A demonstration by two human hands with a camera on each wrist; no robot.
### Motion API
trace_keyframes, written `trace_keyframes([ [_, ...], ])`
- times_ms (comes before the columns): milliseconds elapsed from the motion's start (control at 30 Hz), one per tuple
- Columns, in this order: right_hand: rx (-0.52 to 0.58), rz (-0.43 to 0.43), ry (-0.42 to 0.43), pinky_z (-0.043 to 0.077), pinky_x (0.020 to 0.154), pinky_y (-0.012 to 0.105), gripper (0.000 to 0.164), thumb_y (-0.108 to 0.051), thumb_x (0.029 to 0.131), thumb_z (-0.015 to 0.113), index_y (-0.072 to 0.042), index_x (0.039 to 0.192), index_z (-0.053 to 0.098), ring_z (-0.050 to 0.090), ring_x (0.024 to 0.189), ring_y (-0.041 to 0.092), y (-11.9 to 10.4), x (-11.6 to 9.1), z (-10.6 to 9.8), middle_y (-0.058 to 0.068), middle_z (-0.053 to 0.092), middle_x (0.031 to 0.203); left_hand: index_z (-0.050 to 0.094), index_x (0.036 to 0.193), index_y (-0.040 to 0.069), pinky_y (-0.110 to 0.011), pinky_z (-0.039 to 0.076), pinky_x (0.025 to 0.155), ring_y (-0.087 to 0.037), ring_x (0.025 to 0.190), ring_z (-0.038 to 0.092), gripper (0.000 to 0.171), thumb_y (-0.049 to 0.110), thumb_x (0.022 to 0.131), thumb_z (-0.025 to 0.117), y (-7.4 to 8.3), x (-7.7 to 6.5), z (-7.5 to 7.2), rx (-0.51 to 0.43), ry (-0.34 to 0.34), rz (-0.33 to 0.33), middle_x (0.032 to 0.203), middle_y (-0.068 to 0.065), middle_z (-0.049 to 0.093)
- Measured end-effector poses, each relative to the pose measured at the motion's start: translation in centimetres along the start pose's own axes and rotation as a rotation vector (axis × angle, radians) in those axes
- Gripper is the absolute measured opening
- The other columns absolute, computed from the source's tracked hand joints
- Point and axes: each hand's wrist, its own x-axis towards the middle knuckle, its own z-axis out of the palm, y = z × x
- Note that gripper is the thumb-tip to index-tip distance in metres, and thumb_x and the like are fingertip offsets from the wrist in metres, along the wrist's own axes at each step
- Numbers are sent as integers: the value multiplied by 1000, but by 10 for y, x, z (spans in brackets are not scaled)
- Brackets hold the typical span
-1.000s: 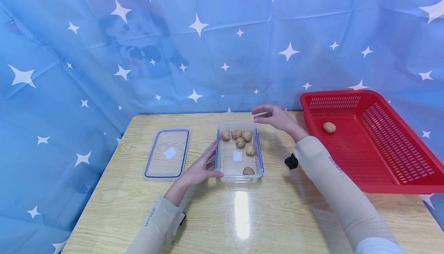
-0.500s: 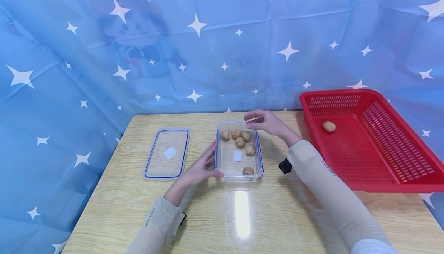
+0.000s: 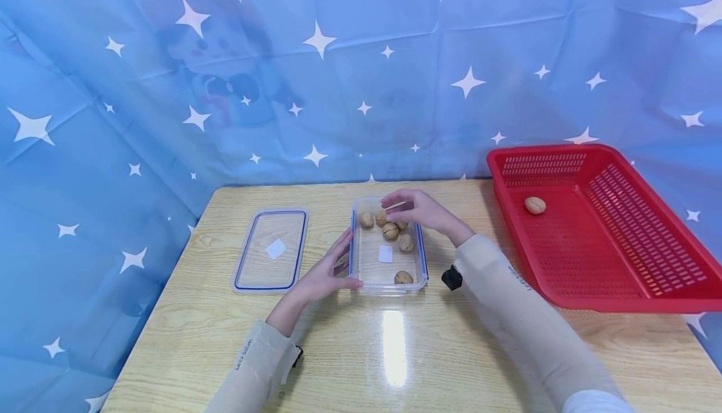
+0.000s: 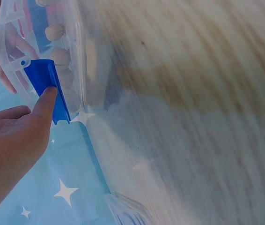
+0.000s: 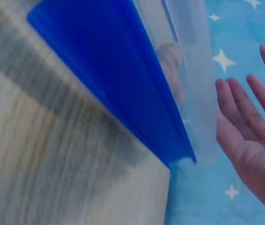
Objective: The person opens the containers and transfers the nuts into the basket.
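Observation:
A clear plastic food box (image 3: pixel 389 288) with blue side latches stands lidless on the table, several walnuts (image 3: pixel 390 231) inside, mostly in its far half. Against its left side rests my left hand (image 3: pixel 321 278), thumb by the near corner; in the left wrist view a straight finger touches the blue latch (image 4: pixel 46 86). My right hand (image 3: pixel 416 208) hovers over the far right part of the box and covers some walnuts. Its fingers (image 5: pixel 247 108) are loosely bent, with nothing visible between them in the right wrist view.
The box's clear lid (image 3: pixel 269 269) with a blue seal lies to the left on the wooden table (image 3: pixel 338 363). At the right stands a red plastic basket (image 3: pixel 648 306) holding one walnut (image 3: pixel 534 205). A blue starry cloth (image 3: pixel 361 74) hangs behind the table.
My right hand has moved left and toward me, from beyond the box's far right corner to above its far walnuts. The left hand and the box have stayed put.

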Motion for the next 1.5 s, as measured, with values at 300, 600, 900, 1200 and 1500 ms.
trace_keyframes([
  [300, -41, 51, -98, 45, 113, 51, 48, -17, 95, 65, -1, 139, 54, 56, 129, 36, 0, 9, 23, 18, 59, 139, 5, 162, 12, -48, 26, 126, -34, 156, 10, 106, 1, 84, 76, -3, -1, 0, -5, 7, 7, 170, -4, -6],
  [600, -120, -14, -133, 40, 118, 52, 49, -7, 91, 68, 7, 136, 54, 51, 133, 42, 2, 12, 41, 26, 56, 140, 4, 162, 12, -50, 27, 125, -35, 156, 9, 105, 3, 85, 75, -4, 0, 0, 1, -4, 18, 170, -3, -6],
  [900, -130, 40, -104, 41, 117, 53, 46, -7, 91, 68, 4, 134, 57, 50, 134, 42, 10, 14, 54, 24, 55, 142, 3, 162, 13, -48, 25, 126, -34, 156, 8, 105, 1, 86, 74, -5, -1, -1, -6, -5, 14, 170, -1, -8],
  [1200, -211, 172, -92, 57, 102, 40, 43, 0, 87, 70, 1, 129, 62, 63, 120, 36, 8, 16, 63, 19, 62, 134, 4, 162, 14, -48, 25, 126, -35, 156, 9, 106, 0, 85, 75, -4, 0, 0, -17, -2, 0, 170, -1, -7],
  [1500, -224, 166, -103, 59, 98, 37, 40, 0, 85, 72, -1, 125, 66, 66, 113, 31, 6, 16, 66, 16, 68, 126, 5, 161, 10, -54, 24, 125, -39, 155, 8, 102, 2, 87, 74, -4, 0, -1, -20, -11, 20, 170, -6, -8],
])
